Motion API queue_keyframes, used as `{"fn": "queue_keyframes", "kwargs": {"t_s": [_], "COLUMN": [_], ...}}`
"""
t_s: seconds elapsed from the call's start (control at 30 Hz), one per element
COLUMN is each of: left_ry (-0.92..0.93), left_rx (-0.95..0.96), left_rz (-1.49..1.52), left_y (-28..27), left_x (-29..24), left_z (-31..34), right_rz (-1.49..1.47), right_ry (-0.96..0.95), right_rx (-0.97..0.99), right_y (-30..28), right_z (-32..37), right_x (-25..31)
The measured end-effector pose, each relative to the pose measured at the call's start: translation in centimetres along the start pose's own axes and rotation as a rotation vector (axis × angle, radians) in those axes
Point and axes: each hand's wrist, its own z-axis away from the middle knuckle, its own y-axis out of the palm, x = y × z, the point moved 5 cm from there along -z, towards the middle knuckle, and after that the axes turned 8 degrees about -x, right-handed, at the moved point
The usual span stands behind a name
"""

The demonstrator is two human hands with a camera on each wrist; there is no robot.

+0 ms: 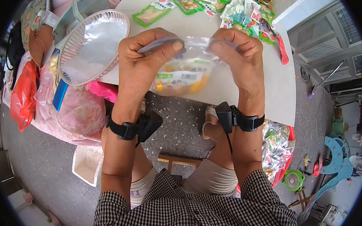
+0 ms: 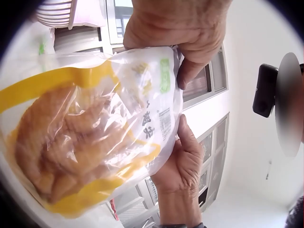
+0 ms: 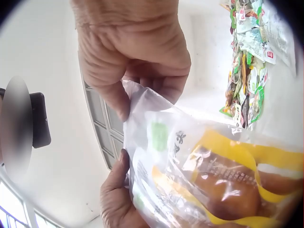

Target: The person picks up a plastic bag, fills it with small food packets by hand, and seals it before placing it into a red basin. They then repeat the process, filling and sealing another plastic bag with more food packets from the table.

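Observation:
A clear plastic bag (image 1: 195,46) is stretched between both hands, with a white and yellow food packet (image 1: 183,80) inside it. The left hand (image 1: 146,59) pinches the bag's top edge at its left end, thumb on the near side. At the right end the right hand (image 1: 239,53) pinches the same edge between thumb and curled fingers. In the left wrist view the packet (image 2: 80,137) shows brown food through its window. The right wrist view has the right hand (image 3: 137,52) at the bag's rim, above the yellow-banded packet (image 3: 228,180).
Several food packets (image 1: 245,13) are heaped at the back right of the white table (image 1: 276,82); a green-edged one (image 1: 154,13) lies apart. A pink basket (image 1: 94,46) stands at the left. Below the table's right side, a red tub (image 1: 291,147) holds more packets.

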Motion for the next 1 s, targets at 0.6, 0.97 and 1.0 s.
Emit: {"fn": "queue_keyframes", "kwargs": {"t_s": [0.6,0.97,1.0], "left_ry": [-0.189,-0.111,-0.124], "left_rx": [-0.013,0.067,0.048], "left_rz": [0.364,0.258,0.199], "left_y": [-3.3,-2.0,-1.5], "left_x": [2.7,1.6,1.4], "left_z": [0.0,0.6,0.8], "right_rz": [-0.201,-0.015,-0.009], "right_ry": [0.109,0.002,-0.008], "right_rx": [-0.072,0.026,0.013], "right_y": [-1.1,-1.3,-1.3], "right_z": [0.1,0.1,0.2], "right_x": [-2.4,-1.0,-0.9]}}
